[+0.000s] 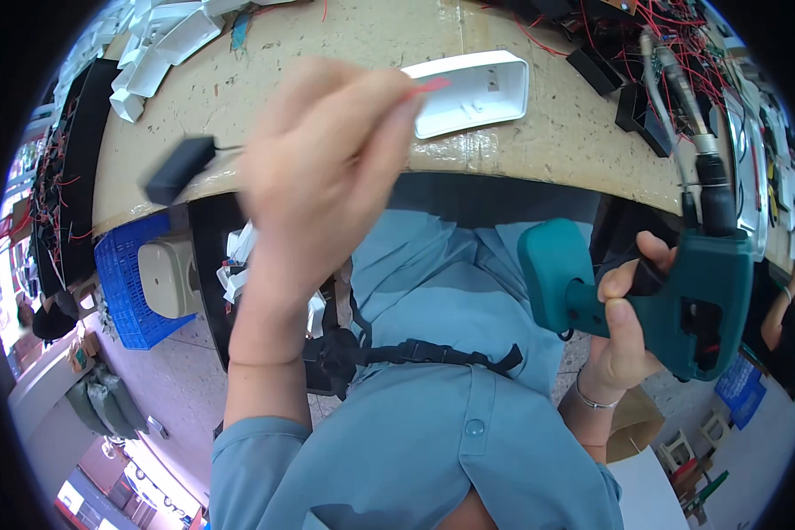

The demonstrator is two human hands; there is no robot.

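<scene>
My left hand (318, 168), smeared by motion, is raised above the near part of the bench. Its fingertips pinch a red wire (433, 86), whose end sticks out to the right. Behind that hand, a small black box (181, 170) hangs at the left on a thin lead. Just beyond the fingertips, a white plastic housing (490, 97) lies with its hollow side up on the bench. My right hand (632, 305) is wrapped round the grip of a teal soldering gun (702, 300). The gun's black barrel and metal tip point away from me, over the bench's right side.
Cardboard covers the bench (327, 44). White plastic housings (163, 49) are heaped at the far left. Black boxes (640, 119) and tangled red wires (658, 35) lie at the far right. A blue crate (132, 283) and a beige stool (168, 278) stand at the lower left.
</scene>
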